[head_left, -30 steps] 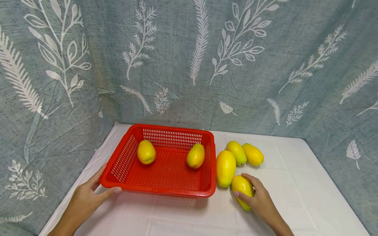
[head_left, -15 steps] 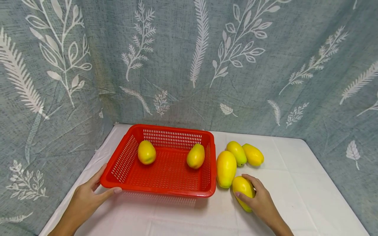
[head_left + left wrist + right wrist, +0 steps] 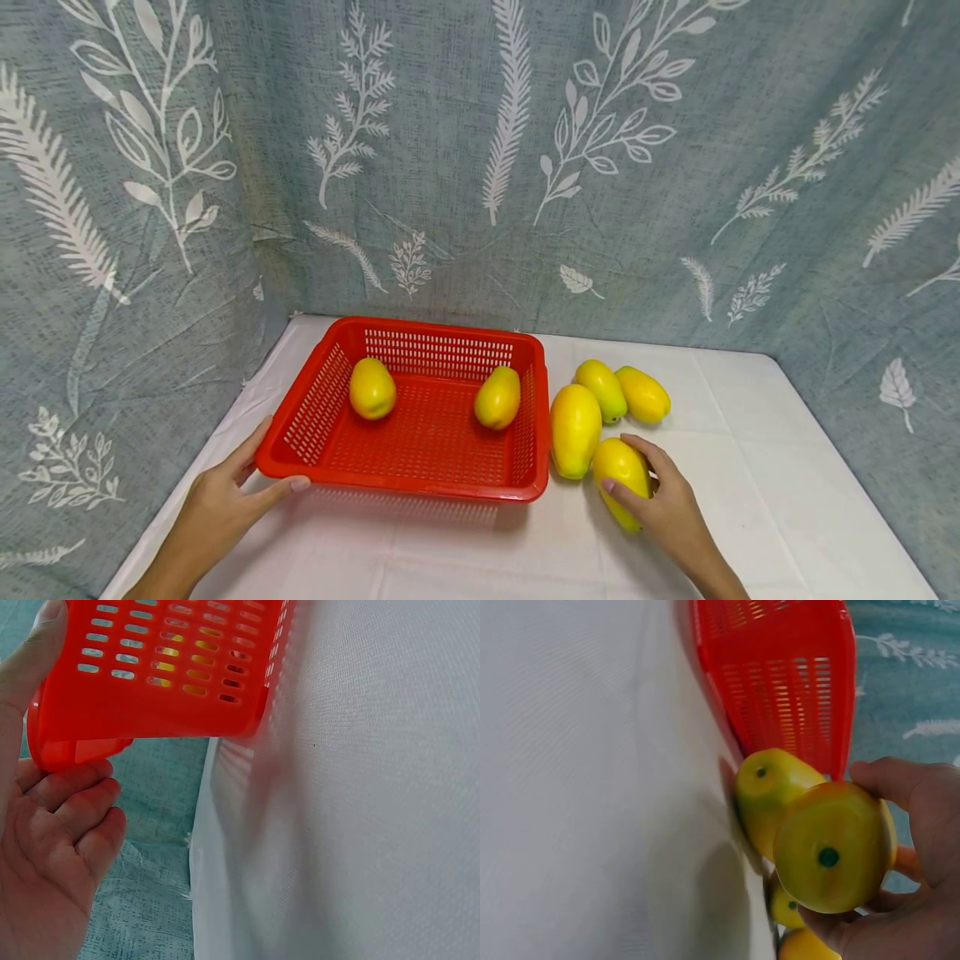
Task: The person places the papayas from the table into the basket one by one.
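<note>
A red plastic basket [image 3: 420, 433] stands at the left of the table with a yellow papaya [image 3: 372, 388] at its left and another papaya [image 3: 498, 397] at its right. My left hand [image 3: 217, 508] grips the basket's front left corner, thumb at the front rim and fingers under the left rim. To the right of the basket, my right hand [image 3: 667, 500] holds a yellow papaya [image 3: 829, 847] between thumb and fingers. Its end with a dark green spot faces the right wrist camera, and a shadow falls on the cloth beside it.
Beside the basket's right wall lies a large papaya [image 3: 575, 431]. Behind it are a greenish-yellow papaya [image 3: 602, 390] and one more papaya [image 3: 643, 394]. A white cloth [image 3: 750, 475] covers the table, and a grey-green leaf-print curtain [image 3: 450, 167] surrounds its back and sides.
The papaya in my right hand has shifted slightly up and to the right in the head view, along with the hand. My left hand and the basket stay in place.
</note>
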Demonstrator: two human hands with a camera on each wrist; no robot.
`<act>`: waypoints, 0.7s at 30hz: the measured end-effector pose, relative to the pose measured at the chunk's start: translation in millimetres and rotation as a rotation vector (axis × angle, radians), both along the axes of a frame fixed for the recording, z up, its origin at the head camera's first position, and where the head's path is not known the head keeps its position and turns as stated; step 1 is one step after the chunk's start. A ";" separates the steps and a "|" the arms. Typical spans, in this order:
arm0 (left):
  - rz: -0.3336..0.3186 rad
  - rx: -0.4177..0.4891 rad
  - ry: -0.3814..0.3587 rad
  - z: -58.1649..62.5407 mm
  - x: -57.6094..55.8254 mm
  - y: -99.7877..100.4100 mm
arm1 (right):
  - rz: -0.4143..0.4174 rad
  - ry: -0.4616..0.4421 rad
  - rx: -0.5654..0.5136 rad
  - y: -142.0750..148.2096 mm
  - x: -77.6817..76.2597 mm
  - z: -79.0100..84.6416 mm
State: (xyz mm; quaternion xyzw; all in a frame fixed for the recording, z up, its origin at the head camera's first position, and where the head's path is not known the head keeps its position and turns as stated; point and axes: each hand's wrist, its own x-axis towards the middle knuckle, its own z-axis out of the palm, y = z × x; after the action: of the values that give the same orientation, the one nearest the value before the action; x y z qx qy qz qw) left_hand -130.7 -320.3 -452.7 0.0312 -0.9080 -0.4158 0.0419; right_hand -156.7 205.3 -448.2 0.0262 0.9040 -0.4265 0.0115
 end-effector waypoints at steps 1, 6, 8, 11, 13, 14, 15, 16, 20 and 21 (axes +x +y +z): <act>0.000 0.000 -0.001 -0.2 0.3 0.0 | 0.000 0.003 -0.008 -0.3 0.3 0.6; 0.003 -0.012 -0.016 -0.5 2.0 -0.9 | 0.010 0.051 -0.030 -1.0 1.5 2.9; 0.005 -0.015 -0.020 -0.8 2.9 -1.1 | 0.020 0.081 -0.036 -1.1 2.1 3.8; 0.006 -0.008 -0.018 -1.7 4.4 -0.8 | 0.032 0.112 -0.059 -1.4 2.4 5.0; 0.006 -0.004 -0.017 -2.5 5.2 -0.4 | 0.042 0.127 -0.079 -1.7 3.0 5.2; 0.007 -0.001 -0.016 -2.9 5.5 -0.2 | 0.045 0.131 -0.088 -1.9 3.2 5.0; 0.006 0.003 -0.015 -3.3 5.6 0.0 | 0.049 0.138 -0.096 -2.1 3.5 4.8; 0.006 0.005 -0.015 -3.6 5.9 0.2 | 0.055 0.145 -0.103 -2.4 4.0 4.7; 0.004 0.010 -0.019 -4.8 7.1 0.7 | 0.067 0.166 -0.129 -4.7 6.3 4.9; 0.006 0.007 -0.018 -5.1 7.3 0.7 | 0.069 0.170 -0.133 -5.6 7.0 5.6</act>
State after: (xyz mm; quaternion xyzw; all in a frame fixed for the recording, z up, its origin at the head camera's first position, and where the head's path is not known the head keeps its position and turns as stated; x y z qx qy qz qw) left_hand -123.4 -319.5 -457.8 0.0377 -0.9068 -0.4184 0.0347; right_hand -149.7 199.7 -442.6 -0.0418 0.8718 -0.4857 -0.0488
